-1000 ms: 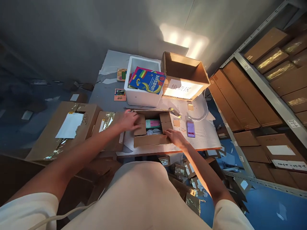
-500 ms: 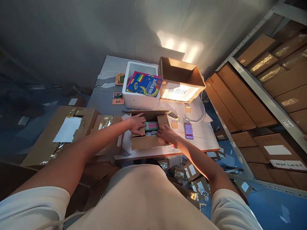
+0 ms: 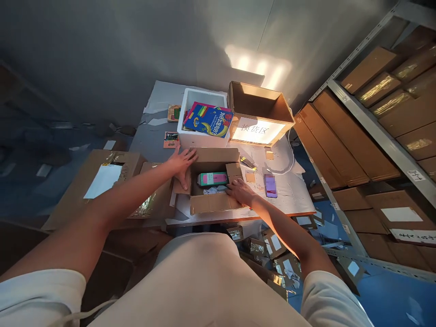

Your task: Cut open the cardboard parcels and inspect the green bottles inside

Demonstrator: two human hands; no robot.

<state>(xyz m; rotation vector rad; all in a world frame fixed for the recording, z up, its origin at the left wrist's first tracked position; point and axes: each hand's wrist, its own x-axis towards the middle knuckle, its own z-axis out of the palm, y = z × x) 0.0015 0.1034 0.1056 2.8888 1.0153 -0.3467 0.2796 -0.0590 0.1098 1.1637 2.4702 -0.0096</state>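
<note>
Cardboard box (image 3: pixel 211 203) open: my left hand (image 3: pixel 183 162) flat, fingers spread, pins its left flap down. Right hand (image 3: pixel 241 191) presses the right flap, fingers together, exposing the green packet (image 3: pixel 213 178).

Brown carton (image 3: pixel 211 203), green-and-pink packet (image 3: pixel 213 178), white foam bin (image 3: pixel 190 139)

Cream short-sleeved shirt filled the lower frame, sleeves at both bottom corners, bare forearms, thin pale cord lower left.
</note>
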